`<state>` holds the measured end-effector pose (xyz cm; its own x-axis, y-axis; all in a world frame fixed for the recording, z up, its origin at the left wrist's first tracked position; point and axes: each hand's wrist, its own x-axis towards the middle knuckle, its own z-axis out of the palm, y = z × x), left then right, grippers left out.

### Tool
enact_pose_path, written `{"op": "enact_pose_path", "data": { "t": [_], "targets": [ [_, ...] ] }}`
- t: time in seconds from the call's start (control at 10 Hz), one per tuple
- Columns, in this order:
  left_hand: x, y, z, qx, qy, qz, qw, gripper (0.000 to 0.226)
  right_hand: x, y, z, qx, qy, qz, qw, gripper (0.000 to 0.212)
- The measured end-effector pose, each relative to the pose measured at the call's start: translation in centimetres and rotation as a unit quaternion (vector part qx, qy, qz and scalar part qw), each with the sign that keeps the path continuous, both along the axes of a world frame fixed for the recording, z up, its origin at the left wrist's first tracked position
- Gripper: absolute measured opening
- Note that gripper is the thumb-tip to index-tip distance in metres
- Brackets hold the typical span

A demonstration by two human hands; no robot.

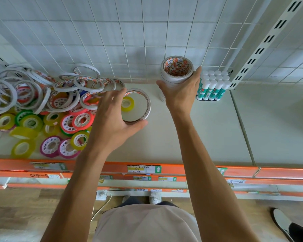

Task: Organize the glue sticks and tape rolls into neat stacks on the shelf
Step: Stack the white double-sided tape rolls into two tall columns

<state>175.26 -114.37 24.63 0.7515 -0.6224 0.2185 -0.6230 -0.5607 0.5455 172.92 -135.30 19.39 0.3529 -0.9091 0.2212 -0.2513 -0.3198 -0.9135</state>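
The right hand [177,92] is curled around a tall stack of white tape rolls [176,71] and steadies it on the shelf [208,128]. Just to the right of this hand, almost touching the fingers, the glue sticks [212,85] stand upright in a tidy block. The left hand [115,116] grips one wide white tape roll [137,106] between thumb and fingers; a small yellow roll [127,103] lies inside its ring. To the left of this hand lies the loose pile of tape rolls [42,105], still unsorted.

The step in hand seems to be to bring this roll to the stack. To do it well, the person should lift the roll clear of the yellow one, keep it flat, center it above the stack, and hold the stack firmly so it does not lean toward the glue sticks.
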Motion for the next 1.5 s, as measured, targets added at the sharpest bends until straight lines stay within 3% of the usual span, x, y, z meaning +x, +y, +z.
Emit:
{"op": "enact_pose_path", "data": {
  "t": [0.3, 0.5, 0.7, 0.9, 1.0, 1.2, 1.5],
  "targets": [
    [-0.3, 0.2, 0.3, -0.001, 0.003, -0.002, 1.0, 0.09, -0.7, -0.1, 0.4, 0.005, 0.044, 0.016, 0.999, 0.127],
    [-0.1, 0.8, 0.2, 0.002, 0.004, 0.003, 1.0, 0.091, -4.6, -0.7, 0.1, -0.019, 0.137, 0.082, 0.987, 0.12],
    [0.3, -1.4, 1.0, 0.018, -0.011, -0.045, 0.999, 0.094, -8.2, -0.2, 2.4, -0.103, 0.202, 0.133, 0.965, 0.1],
    [0.6, -4.1, 2.2, 0.004, -0.004, -0.092, 0.996, 0.098, -10.5, -0.2, 6.7, -0.263, 0.223, 0.226, 0.911, 0.079],
    [0.8, -5.0, 3.0, 0.016, -0.013, -0.135, 0.991, 0.1, -11.3, -0.7, 9.0, -0.295, 0.245, 0.314, 0.868, 0.083],
    [1.5, -5.9, 4.4, 0.03, -0.011, -0.213, 0.977, 0.104, -11.1, -1.6, 10.8, -0.363, 0.265, 0.373, 0.812, 0.079],
    [2.2, -6.8, 4.8, 0.048, -0.027, -0.263, 0.963, 0.102, -10.0, -2.0, 11.4, -0.389, 0.259, 0.396, 0.79, 0.078]
  ]
}}
